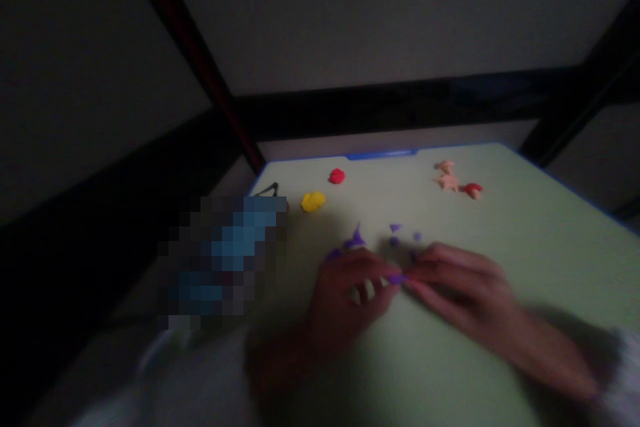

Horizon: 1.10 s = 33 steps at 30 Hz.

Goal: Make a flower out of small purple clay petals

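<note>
Two ends of a small purple piece [397,279] sit pinched in the left hand [356,290] and right hand [463,287], off the near right side of the yellow lump [313,202], and I'd guess it light, soft, easily squashed, best held gently by those ends.

One head-worn camera looks forward and down across the nearby tabletop [540,247].
</note>
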Each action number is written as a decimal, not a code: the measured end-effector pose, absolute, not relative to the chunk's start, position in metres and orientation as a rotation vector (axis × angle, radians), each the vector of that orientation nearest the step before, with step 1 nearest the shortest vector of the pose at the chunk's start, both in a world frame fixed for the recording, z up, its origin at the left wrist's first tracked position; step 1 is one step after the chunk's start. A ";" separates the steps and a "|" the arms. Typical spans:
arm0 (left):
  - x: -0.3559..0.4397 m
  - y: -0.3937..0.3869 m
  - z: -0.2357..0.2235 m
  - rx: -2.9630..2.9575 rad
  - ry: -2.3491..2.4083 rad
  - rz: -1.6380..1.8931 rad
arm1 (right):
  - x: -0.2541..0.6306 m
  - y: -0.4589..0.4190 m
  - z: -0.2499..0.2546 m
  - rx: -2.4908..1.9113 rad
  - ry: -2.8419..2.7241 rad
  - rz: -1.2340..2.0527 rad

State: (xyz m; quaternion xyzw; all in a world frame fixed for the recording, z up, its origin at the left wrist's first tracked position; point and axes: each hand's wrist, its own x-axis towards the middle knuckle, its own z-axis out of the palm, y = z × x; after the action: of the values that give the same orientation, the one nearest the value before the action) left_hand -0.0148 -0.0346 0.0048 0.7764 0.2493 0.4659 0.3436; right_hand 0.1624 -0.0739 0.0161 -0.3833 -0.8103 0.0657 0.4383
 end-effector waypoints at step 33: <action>-0.016 -0.035 0.005 2.028 0.810 1.187 | 0.161 -0.074 0.014 -1.021 -1.911 0.410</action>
State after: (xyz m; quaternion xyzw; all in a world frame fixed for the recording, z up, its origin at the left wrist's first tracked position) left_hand -0.0161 -0.0348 0.0050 0.7724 0.3085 0.4521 0.3222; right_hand 0.1613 -0.0743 0.0141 -0.4132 -0.7733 0.1660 0.4512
